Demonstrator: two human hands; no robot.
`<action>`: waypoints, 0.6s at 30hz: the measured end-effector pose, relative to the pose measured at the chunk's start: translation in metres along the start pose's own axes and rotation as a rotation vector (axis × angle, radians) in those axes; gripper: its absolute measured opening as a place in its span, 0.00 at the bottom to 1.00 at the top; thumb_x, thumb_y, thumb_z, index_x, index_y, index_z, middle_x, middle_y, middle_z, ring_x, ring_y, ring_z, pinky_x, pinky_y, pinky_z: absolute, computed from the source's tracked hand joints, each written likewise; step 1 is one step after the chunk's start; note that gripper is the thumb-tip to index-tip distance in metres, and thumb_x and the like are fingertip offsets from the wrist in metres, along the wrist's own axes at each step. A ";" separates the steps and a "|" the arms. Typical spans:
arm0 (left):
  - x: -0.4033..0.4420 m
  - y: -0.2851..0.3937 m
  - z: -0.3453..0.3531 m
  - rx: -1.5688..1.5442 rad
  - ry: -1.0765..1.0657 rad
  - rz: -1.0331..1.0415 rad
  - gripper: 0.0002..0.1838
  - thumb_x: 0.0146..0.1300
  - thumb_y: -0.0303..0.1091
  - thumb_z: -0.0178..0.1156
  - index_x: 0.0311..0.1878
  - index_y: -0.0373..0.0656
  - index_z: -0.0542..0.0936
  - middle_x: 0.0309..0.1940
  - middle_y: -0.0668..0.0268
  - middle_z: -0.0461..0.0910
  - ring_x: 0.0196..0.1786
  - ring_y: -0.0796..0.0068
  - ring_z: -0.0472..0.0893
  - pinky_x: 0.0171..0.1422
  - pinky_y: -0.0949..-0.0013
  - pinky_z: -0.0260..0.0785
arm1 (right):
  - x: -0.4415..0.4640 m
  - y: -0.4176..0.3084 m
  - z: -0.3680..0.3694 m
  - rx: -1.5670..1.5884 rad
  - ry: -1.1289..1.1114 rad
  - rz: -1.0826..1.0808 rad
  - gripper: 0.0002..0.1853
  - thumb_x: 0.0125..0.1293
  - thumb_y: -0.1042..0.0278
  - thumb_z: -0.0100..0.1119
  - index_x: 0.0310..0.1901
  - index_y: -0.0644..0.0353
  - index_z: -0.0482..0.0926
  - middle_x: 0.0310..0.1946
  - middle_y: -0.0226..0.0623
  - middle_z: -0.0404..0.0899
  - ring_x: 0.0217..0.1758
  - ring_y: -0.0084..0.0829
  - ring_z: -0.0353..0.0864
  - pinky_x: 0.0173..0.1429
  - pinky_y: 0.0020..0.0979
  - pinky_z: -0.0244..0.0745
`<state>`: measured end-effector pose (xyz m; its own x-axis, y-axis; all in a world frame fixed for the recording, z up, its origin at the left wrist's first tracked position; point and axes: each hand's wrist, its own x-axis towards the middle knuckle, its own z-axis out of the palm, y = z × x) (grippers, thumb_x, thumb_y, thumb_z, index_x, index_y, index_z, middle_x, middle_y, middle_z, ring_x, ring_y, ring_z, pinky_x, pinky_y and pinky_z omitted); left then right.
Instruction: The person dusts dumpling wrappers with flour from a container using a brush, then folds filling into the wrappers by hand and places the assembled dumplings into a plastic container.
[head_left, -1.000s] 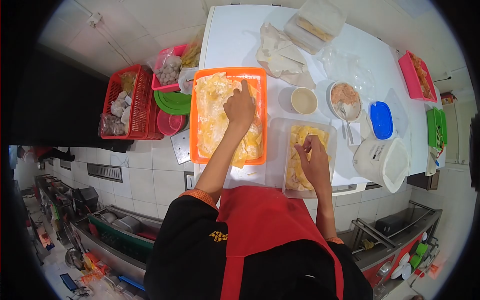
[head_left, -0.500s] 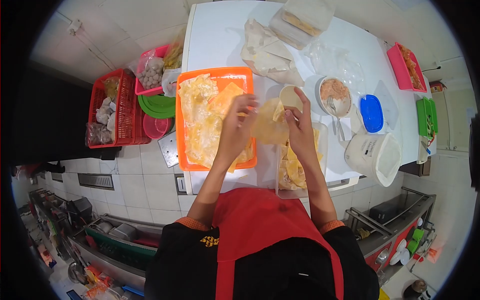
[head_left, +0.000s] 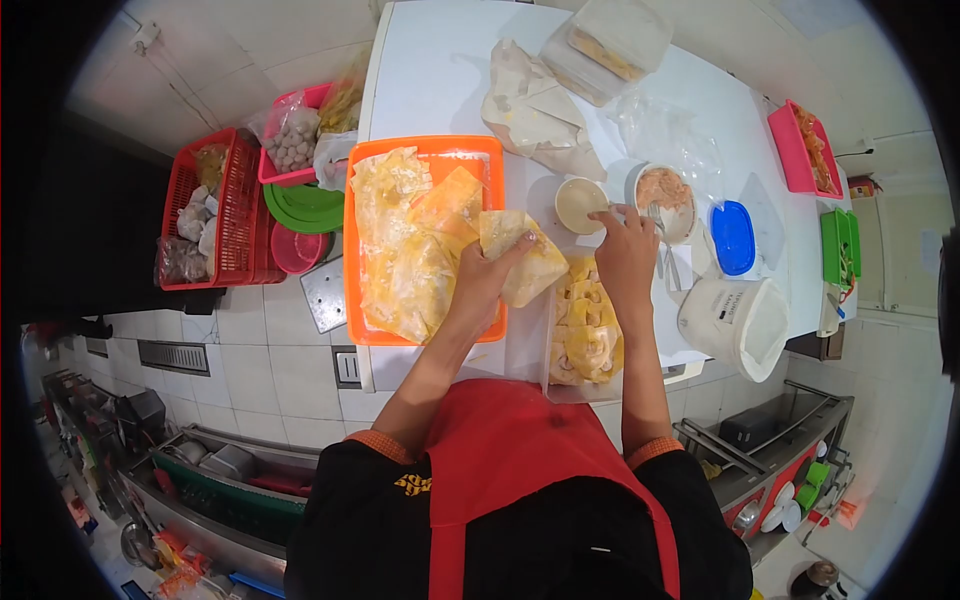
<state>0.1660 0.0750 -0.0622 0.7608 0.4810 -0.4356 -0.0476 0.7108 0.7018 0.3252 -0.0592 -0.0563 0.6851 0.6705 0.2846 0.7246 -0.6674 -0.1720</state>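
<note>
My left hand [head_left: 483, 283] holds a pale yellow wrapper sheet [head_left: 520, 256] by its edge, with the thumb on top, beside the orange tray [head_left: 354, 300]. More yellow sheets [head_left: 410, 280] lie in that tray. My right hand [head_left: 628, 252] hovers between a small cream bowl [head_left: 580, 205] and a bowl of pinkish filling [head_left: 664, 190]; its fingers are bent and whatever they hold is too small to make out. A fork [head_left: 656, 215] rests in the filling. Folded yellow pieces [head_left: 585, 340] fill a clear container [head_left: 552, 385] under my right wrist.
Crumpled paper [head_left: 540, 110], clear boxes [head_left: 610, 45] and a plastic bag [head_left: 675, 135] lie toward the back. A blue lid [head_left: 732, 238] and white tub [head_left: 735, 320] stand right. Red baskets [head_left: 235, 215] and a green lid [head_left: 305, 208] are left.
My left hand has left the tray and now holds a wrapper sheet. My right hand has moved up from the clear container, met the sheet, then shifted toward the bowls.
</note>
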 end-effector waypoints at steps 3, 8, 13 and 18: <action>0.009 -0.002 0.000 0.099 -0.001 0.053 0.18 0.69 0.35 0.69 0.55 0.32 0.82 0.47 0.61 0.87 0.46 0.76 0.87 0.49 0.71 0.80 | -0.002 0.004 0.004 -0.063 -0.081 0.016 0.25 0.54 0.84 0.59 0.50 0.46 0.88 0.60 0.34 0.77 0.62 0.40 0.71 0.61 0.44 0.62; 0.008 0.004 0.005 0.110 -0.054 0.127 0.18 0.70 0.36 0.69 0.56 0.33 0.83 0.47 0.62 0.87 0.46 0.77 0.86 0.49 0.72 0.79 | -0.003 -0.016 -0.023 0.063 -0.026 -0.076 0.28 0.56 0.85 0.57 0.53 0.40 0.87 0.61 0.33 0.74 0.65 0.39 0.69 0.64 0.44 0.59; -0.002 0.014 0.006 0.180 -0.132 0.039 0.18 0.67 0.31 0.69 0.57 0.33 0.81 0.50 0.59 0.86 0.50 0.73 0.86 0.52 0.70 0.80 | -0.009 -0.032 -0.057 0.291 -0.078 -0.247 0.33 0.56 0.87 0.56 0.57 0.34 0.86 0.61 0.31 0.73 0.65 0.38 0.69 0.64 0.44 0.58; -0.011 0.019 0.011 0.178 -0.172 0.023 0.20 0.65 0.35 0.71 0.55 0.31 0.82 0.46 0.58 0.87 0.46 0.73 0.87 0.50 0.68 0.80 | -0.016 -0.024 -0.057 0.246 -0.086 -0.323 0.34 0.56 0.86 0.56 0.58 0.32 0.85 0.61 0.30 0.72 0.65 0.37 0.69 0.63 0.44 0.61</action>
<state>0.1642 0.0776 -0.0377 0.8607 0.3906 -0.3266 0.0372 0.5915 0.8054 0.2921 -0.0722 -0.0031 0.4159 0.8643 0.2829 0.8923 -0.3279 -0.3102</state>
